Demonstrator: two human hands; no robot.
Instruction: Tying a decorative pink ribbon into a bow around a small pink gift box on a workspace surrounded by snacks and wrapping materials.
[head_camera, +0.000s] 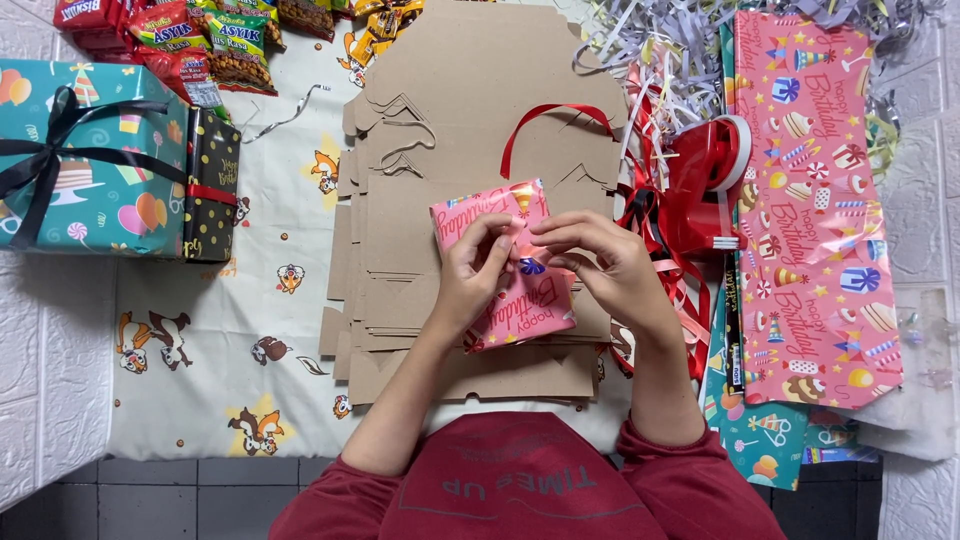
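1. Your left hand (478, 272) and right hand (600, 262) both pinch the small pink paper-wrapped box (505, 265), fingers closed on its top.
2. The box rests on the stack of flat brown cardboard blanks (450, 150).
3. A red ribbon spool (715, 180) lies just right.

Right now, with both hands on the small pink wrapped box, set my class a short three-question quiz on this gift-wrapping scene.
1. True or false: the small pink-wrapped box rests on a stack of flat brown cardboard sheets.
2. Which hand lies farther over the box: the left hand or the right hand?
3. What sits just right of the cardboard: A) red ribbon spool B) scissors C) glue bottle?

Key: 1 true. 2 left hand. 3 A.
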